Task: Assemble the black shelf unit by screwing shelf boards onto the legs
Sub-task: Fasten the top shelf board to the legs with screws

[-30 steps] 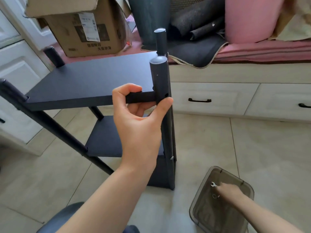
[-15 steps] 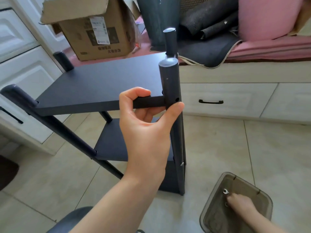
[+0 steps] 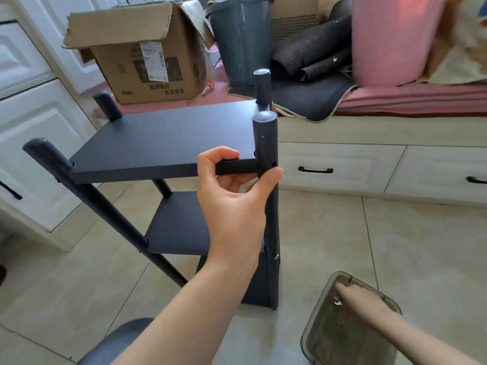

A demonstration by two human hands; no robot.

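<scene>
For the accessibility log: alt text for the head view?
Left hand pinches the top shelf board against the front leg of a black shelf unit, while the right hand reaches into a grey plastic tub on the tiled floor.

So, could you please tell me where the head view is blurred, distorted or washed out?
Head view: the right hand in the grey bin is motion-smeared; the pink cushion glares at its top; wide-angle bending splays the near-left leg; the left hand and top shelf board stay sharp.
</scene>
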